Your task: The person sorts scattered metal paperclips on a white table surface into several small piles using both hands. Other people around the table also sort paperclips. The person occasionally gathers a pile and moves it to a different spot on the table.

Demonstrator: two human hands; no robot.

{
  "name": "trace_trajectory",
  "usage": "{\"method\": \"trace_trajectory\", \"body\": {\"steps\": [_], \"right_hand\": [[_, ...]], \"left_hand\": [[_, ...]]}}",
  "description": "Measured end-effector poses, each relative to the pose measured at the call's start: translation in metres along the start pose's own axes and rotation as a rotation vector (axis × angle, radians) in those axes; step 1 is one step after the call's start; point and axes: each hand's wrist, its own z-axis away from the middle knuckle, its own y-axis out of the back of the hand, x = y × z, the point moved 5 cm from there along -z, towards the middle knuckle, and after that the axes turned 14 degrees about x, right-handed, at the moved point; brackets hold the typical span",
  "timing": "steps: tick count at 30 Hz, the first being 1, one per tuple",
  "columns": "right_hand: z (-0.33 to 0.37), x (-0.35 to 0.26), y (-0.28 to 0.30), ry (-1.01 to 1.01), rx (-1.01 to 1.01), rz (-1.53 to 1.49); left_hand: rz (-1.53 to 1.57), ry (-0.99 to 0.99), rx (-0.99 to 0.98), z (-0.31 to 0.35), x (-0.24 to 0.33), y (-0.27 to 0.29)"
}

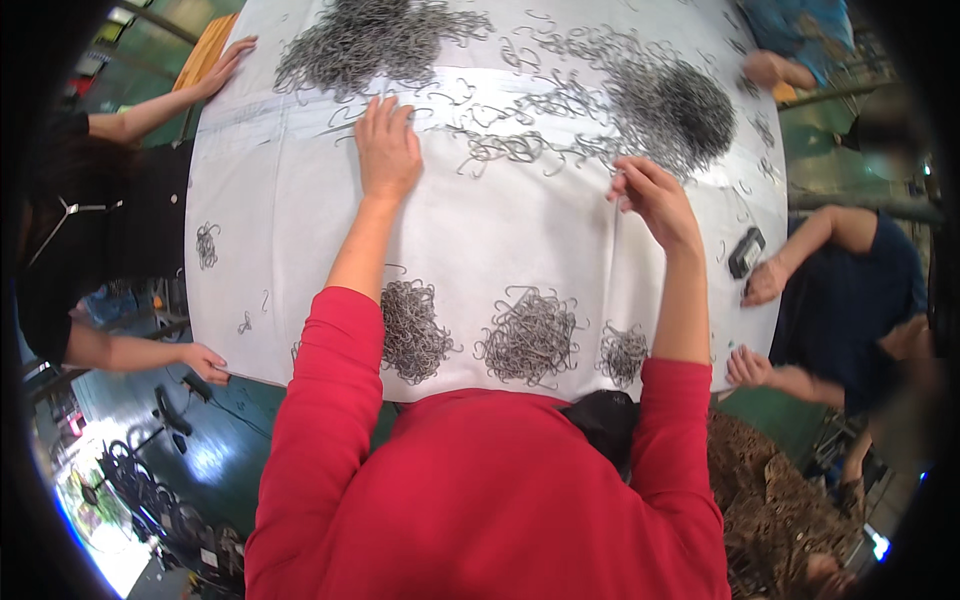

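My left hand (388, 152) rests on the table with its fingers stretched out, the tips at the near edge of a large heap of grey wire hooks (350, 45). My right hand (655, 200) is raised a little with thumb and fingers curled together; what is between them is too small to make out. It is just in front of a second big, dense heap of hooks (680, 110). Loose hooks (510, 145) lie scattered between the two heaps. Nearer my body are two mid-sized piles, one (415, 330) by my left forearm and one (530, 335) in the middle, and a smaller pile (623, 355) by my right forearm.
A white sheet covers the table (500, 240). Small clusters of hooks (206, 246) lie at its left side. One person (95, 230) stands at the left edge, others at the right, one with a hand (765, 282) beside a small black device (746, 252).
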Motion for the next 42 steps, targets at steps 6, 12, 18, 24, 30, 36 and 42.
{"method": "trace_trajectory", "body": {"steps": [6,12,18,24,30,36,42], "right_hand": [[-0.088,-0.015,-0.092,0.370,0.034,0.871],[-0.113,-0.006,-0.117,0.410,-0.033,1.149],[-0.052,-0.033,-0.090,0.503,0.111,0.987],[0.050,0.037,-0.064,0.004,-0.470,0.796],[0.083,0.039,-0.062,0.086,-0.660,1.053],[-0.018,-0.012,-0.100,0.363,-0.227,0.902],[-0.106,-0.023,-0.160,0.617,-0.076,1.084]], "left_hand": [[0.027,0.002,0.007,-0.004,0.004,0.005],[0.041,0.033,-0.009,-0.004,0.004,0.005],[0.029,0.022,0.000,-0.004,0.003,0.004],[0.023,0.030,-0.004,-0.001,0.000,0.000],[0.020,0.046,-0.016,0.001,-0.003,-0.003],[0.035,0.052,-0.027,-0.002,-0.002,0.000],[0.034,0.050,-0.006,-0.002,0.000,0.002]]}}
